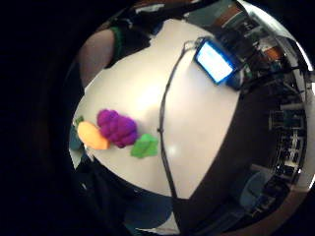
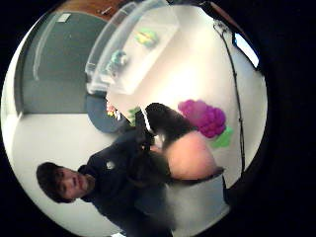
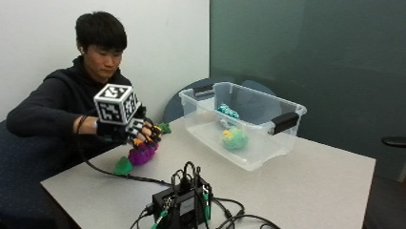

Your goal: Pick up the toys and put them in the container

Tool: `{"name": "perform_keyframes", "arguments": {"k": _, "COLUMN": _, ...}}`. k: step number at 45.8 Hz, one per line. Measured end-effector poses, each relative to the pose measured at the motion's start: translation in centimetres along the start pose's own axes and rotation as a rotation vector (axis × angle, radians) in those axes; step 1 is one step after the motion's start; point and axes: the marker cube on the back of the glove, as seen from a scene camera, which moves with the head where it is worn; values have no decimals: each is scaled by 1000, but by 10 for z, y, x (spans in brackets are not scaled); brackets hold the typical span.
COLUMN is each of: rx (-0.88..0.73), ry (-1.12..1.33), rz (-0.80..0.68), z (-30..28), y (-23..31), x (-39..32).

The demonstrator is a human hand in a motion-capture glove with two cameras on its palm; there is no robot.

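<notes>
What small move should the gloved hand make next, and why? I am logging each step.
Probably lower and close on the purple toy. The gloved right hand hovers just over it on the table, apparently holding nothing, while the clear container already holds two toys.

We see a clear glossy plastic bin (image 3: 257,143), a smooth matt white table (image 3: 304,186), knobbly soft purple grapes (image 1: 117,128), a black fabric glove (image 3: 130,131)

A white table (image 3: 304,181) holds everything. On it sits a clear plastic box (image 3: 254,143). Near the table's edge lie a purple grape toy (image 3: 141,155), a green toy (image 3: 122,166) and an orange toy (image 1: 91,135). A black device (image 3: 181,205) with wires sits in front.
</notes>
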Motion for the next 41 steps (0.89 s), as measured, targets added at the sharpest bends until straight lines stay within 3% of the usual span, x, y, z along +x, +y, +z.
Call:
{"name": "perform_keyframes", "arguments": {"k": 7, "rx": -43, "ry": -61, "rz": -31, "z": 92, "y": 4, "x": -2}}
{"name": "perform_keyframes", "arguments": {"k": 17, "rx": 156, "ry": -28, "rz": -88, "z": 99, "y": -12, "x": -7}}
{"name": "perform_keyframes", "arguments": {"k": 25, "rx": 386, "ry": 9, "rz": -66, "z": 22, "y": -44, "x": -35}}
{"name": "perform_keyframes", "arguments": {"k": 31, "rx": 586, "ry": 28, "rz": -187, "z": -78, "y": -79, "x": -106}}
{"name": "perform_keyframes", "arguments": {"k": 35, "rx": 601, "ry": -76, "rz": -274, "z": -123, "y": -109, "x": -171}}
{"name": "perform_keyframes", "arguments": {"k": 41, "rx": 551, "ry": -62, "rz": -201, "z": -117, "y": -171, "x": -249}}
